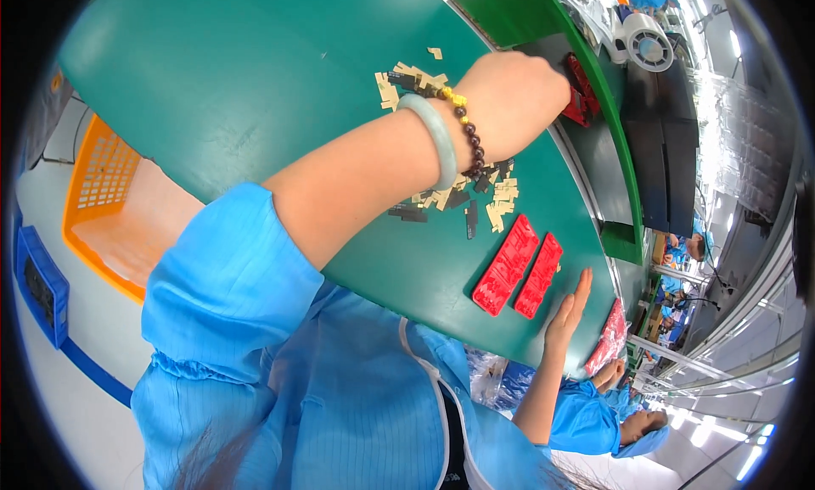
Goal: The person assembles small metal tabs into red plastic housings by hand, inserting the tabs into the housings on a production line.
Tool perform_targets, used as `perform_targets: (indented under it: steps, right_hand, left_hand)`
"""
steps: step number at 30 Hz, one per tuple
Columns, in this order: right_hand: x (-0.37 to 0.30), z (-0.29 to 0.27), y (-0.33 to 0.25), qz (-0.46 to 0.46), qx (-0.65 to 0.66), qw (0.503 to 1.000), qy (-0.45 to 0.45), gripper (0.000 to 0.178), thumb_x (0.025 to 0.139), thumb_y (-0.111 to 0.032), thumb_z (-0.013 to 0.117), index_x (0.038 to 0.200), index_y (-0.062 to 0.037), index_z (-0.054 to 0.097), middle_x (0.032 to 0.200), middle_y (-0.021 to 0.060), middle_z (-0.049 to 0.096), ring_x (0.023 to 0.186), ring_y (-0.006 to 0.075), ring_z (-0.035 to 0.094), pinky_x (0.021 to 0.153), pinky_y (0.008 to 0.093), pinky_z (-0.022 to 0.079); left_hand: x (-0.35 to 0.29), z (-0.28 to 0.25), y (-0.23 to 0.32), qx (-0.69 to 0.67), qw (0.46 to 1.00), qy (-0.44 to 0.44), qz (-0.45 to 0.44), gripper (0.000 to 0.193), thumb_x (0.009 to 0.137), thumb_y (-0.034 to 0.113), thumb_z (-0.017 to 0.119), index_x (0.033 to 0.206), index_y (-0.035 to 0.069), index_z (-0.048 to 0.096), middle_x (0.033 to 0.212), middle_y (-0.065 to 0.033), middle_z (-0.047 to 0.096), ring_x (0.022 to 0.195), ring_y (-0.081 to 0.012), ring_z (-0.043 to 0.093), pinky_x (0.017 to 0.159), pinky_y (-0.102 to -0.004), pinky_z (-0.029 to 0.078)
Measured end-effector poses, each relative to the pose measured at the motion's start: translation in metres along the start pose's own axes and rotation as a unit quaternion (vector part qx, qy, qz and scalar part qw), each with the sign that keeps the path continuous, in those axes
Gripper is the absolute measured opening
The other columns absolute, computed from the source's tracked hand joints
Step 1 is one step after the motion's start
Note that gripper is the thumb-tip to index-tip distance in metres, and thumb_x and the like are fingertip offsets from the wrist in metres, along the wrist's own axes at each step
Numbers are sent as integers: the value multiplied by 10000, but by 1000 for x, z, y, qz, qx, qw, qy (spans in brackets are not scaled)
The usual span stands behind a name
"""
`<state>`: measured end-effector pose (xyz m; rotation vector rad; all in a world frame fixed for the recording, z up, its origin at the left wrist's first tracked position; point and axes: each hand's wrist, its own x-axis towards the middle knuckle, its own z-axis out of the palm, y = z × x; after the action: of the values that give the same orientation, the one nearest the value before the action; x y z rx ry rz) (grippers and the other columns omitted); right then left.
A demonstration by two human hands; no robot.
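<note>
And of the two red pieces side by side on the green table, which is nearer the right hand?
The narrower red piece; the wider red piece lies to its left, farther from the right hand.

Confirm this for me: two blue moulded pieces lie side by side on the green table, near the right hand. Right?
Not quite: the head view shows two red moulded pieces, not blue. They do lie side by side on the green table, near the right hand.

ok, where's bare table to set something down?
Biggest patch: left part of the table, between the orange basket and the pieces. Smaller: near edge, left of the red trays. Crowded: around the pieces, and trays by the right hand.
</note>
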<state>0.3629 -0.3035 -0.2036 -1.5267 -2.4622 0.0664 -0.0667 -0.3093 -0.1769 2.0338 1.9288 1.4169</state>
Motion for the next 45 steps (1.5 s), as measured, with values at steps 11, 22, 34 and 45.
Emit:
perform_targets:
  steps: [11, 22, 34, 45]
  right_hand:
    - [95, 7, -83, -142, 148, 978, 29, 367, 976, -146, 461, 1308, -4, 524, 1399, 136, 485, 1380, 297, 336, 1129, 410, 238]
    - [112, 3, -162, -132, 455, 880, -39, 293, 778, 47, 669, 1068, 19, 646, 1019, 119, 611, 782, 148, 599, 705, 260, 495]
    - [94, -31, -145, -84, 477, 874, 44, 159, 731, 40, 712, 867, -27, 668, 853, 78, 649, 678, 154, 613, 568, 261, 485]
    - [60, -17, -136, -16, 659, 743, 117, 91, 850, 4, 632, 933, 20, 666, 917, 69, 517, 782, 111, 569, 648, 232, 463]
  left_hand:
    - [-15, 8, 21, -321, 890, -318, -58, 245, 784, 27, 559, 1009, -45, 621, 699, -146, 646, 670, -243, 654, 645, -338, 518]
    - [-22, 16, 51, -407, 871, -217, -168, 233, 884, -14, 551, 1114, 4, 516, 712, -93, 611, 646, -173, 598, 589, -299, 461]
    - [-13, 12, 101, -329, 907, -211, -156, 131, 835, 49, 667, 954, 0, 641, 798, -84, 646, 686, -130, 621, 630, -259, 496]
    - [-23, 36, 122, -547, 719, -263, -340, 93, 928, 56, 577, 962, -19, 620, 792, -93, 677, 659, -103, 616, 588, -203, 483]
